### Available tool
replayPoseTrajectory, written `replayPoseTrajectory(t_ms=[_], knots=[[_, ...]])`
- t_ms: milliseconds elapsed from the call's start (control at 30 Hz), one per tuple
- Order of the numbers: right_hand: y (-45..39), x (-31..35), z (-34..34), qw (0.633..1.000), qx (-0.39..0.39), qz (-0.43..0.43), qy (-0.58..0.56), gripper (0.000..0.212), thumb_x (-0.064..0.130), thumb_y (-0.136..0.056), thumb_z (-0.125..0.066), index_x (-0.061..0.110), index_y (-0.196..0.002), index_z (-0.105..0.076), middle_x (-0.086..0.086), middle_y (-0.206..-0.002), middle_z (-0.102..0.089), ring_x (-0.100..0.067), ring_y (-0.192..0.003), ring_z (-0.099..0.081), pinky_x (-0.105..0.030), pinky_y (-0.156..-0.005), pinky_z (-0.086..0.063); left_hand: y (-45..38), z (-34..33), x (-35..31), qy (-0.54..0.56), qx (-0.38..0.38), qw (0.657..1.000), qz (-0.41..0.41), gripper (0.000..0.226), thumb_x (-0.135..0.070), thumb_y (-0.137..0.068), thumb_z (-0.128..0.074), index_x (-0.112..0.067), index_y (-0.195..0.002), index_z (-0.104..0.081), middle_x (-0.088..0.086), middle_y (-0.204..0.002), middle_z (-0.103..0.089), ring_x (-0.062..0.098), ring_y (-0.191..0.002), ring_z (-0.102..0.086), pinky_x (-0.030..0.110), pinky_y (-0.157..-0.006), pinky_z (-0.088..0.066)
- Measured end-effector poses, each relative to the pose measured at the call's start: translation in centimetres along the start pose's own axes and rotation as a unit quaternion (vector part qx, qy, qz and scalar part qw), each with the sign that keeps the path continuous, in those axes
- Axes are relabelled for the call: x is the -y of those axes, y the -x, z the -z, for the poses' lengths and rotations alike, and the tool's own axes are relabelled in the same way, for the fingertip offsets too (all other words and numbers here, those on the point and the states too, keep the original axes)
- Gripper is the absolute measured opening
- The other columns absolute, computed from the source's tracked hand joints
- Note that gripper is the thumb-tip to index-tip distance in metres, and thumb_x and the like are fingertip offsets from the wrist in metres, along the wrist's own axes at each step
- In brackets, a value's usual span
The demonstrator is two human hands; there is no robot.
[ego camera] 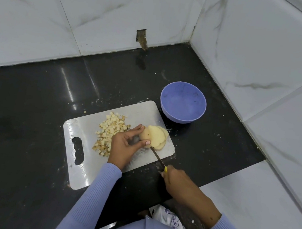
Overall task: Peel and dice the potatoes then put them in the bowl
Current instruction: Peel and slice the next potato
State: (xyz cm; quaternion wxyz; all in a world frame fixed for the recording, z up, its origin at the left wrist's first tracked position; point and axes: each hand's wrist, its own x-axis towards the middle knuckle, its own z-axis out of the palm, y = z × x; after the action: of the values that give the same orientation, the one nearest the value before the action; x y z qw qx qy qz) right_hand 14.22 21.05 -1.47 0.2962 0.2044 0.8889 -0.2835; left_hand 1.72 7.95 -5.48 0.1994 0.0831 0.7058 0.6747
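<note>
Potato [146, 135] on board [86, 125], partly sliced, slices [158, 137] fanned at its right. Left hand [125, 145] grips potato; right hand [173, 178] clenches knife [157, 156], blade at potato. Dice [110, 128] piled left. Bowl [183, 102] just beyond board.

Diced pile [110, 132] lies left of the potato [154, 137] on the board [81, 163]; bowl [181, 116] behind-right.

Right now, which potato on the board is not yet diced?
The pale peeled potato at the board's right end, held by the left hand and fanned into slices. The pile to its left is already small cubes.
</note>
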Motion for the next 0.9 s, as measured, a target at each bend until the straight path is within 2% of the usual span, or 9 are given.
replayPoseTrajectory(t_ms=[133, 267, 400, 500, 533, 633, 700, 800, 900], knots=[[1.2, -0.9, 1.3, 0.999, -0.002, 0.018, -0.029, 0.025, 0.03, -0.102, -0.036, 0.013, -0.084, -0.043, -0.003, -0.081, -0.048, -0.017, -0.074, -0.046, -0.028, -0.066, -0.035, 0.1, 0.1, -0.2, 0.005, 0.0, 1.0, 0.002, 0.054, -0.003, -0.061, -0.084, -0.017, -0.11, -0.067, 0.001, -0.123, -0.064, 0.004, -0.116, -0.057, 0.033, -0.103, -0.044], [0.9, -0.3, 3.0, 0.991, -0.085, 0.04, -0.092, 0.03, 0.033, -0.099, -0.042, 0.013, -0.079, -0.049, -0.002, -0.073, -0.051, -0.014, -0.066, -0.049, -0.033, -0.064, -0.042, 0.2, 0.3, -0.2, 0.005, -0.006, 1.0, -0.006, 0.055, -0.002, -0.059, -0.085, -0.017, -0.109, -0.068, 0.003, -0.122, -0.064, 0.0, -0.113, -0.058, 0.022, -0.1, -0.045], [-1.7, 2.3, 3.3, 0.968, -0.182, 0.065, -0.162, 0.028, 0.036, -0.096, -0.049, 0.013, -0.08, -0.049, 0.001, -0.071, -0.052, -0.012, -0.063, -0.05, -0.027, -0.057, -0.04, -0.2, 0.4, 0.3, -0.032, -0.019, 0.999, -0.018, 0.055, -0.024, -0.051, -0.091, -0.026, -0.104, -0.074, -0.009, -0.114, -0.068, 0.007, -0.117, -0.057, 0.042, -0.107, -0.04], [-3.4, 3.8, 3.0, 0.962, -0.215, 0.067, -0.155, 0.025, 0.036, -0.094, -0.053, 0.011, -0.093, -0.055, -0.003, -0.084, -0.062, -0.014, -0.073, -0.058, -0.029, -0.062, -0.047, -0.3, 0.3, 0.4, -0.073, -0.03, 0.996, -0.042, 0.056, -0.043, -0.048, -0.087, -0.035, -0.101, -0.073, -0.013, -0.111, -0.069, 0.005, -0.114, -0.059, 0.048, -0.108, -0.037], [-3.8, 4.0, 2.9, 0.961, -0.221, 0.065, -0.154, 0.023, 0.035, -0.093, -0.054, 0.012, -0.096, -0.056, -0.003, -0.088, -0.063, -0.015, -0.076, -0.059, -0.029, -0.064, -0.049, -0.4, 0.3, 0.4, -0.087, -0.026, 0.995, -0.05, 0.055, -0.043, -0.049, -0.087, -0.036, -0.102, -0.072, -0.015, -0.111, -0.069, 0.004, -0.113, -0.059, 0.05, -0.109, -0.035], [-4.5, 4.3, 2.7, 0.96, -0.229, 0.057, -0.151, 0.02, 0.032, -0.093, -0.057, 0.013, -0.1, -0.058, -0.003, -0.095, -0.065, -0.016, -0.081, -0.061, -0.029, -0.069, -0.05, -0.6, 0.4, 0.6, -0.117, -0.016, 0.99, -0.07, 0.053, -0.023, -0.055, -0.09, -0.033, -0.102, -0.07, -0.02, -0.108, -0.068, 0.002, -0.109, -0.06, 0.051, -0.11, -0.032], [-4.8, 4.2, 2.6, 0.961, -0.23, 0.052, -0.144, 0.021, 0.032, -0.093, -0.057, 0.012, -0.099, -0.058, -0.004, -0.096, -0.066, -0.016, -0.082, -0.06, -0.028, -0.069, -0.049, -0.6, 0.5, 0.8, -0.128, -0.009, 0.989, -0.072, 0.055, -0.02, -0.055, -0.09, -0.032, -0.104, -0.068, -0.016, -0.108, -0.068, 0.007, -0.109, -0.059, 0.047, -0.107, -0.037], [-5.1, 4.3, 2.4, 0.964, -0.23, 0.049, -0.126, 0.02, 0.033, -0.094, -0.056, 0.013, -0.095, -0.054, -0.005, -0.096, -0.064, -0.014, -0.079, -0.056, -0.023, -0.064, -0.042, -0.6, 0.6, 0.9, -0.115, 0.011, 0.991, -0.074, 0.056, -0.018, -0.057, -0.089, -0.033, -0.105, -0.064, -0.011, -0.113, -0.064, 0.013, -0.113, -0.057, 0.041, -0.099, -0.046], [-5.2, 4.5, 2.4, 0.965, -0.232, 0.05, -0.116, 0.019, 0.033, -0.094, -0.055, 0.016, -0.091, -0.049, -0.005, -0.094, -0.063, -0.014, -0.077, -0.055, -0.017, -0.053, -0.034, -0.8, 0.7, 0.8, -0.106, 0.034, 0.991, -0.073, 0.053, -0.014, -0.06, -0.087, -0.026, -0.104, -0.059, -0.006, -0.116, -0.062, 0.009, -0.113, -0.056, 0.032, -0.098, -0.047]])
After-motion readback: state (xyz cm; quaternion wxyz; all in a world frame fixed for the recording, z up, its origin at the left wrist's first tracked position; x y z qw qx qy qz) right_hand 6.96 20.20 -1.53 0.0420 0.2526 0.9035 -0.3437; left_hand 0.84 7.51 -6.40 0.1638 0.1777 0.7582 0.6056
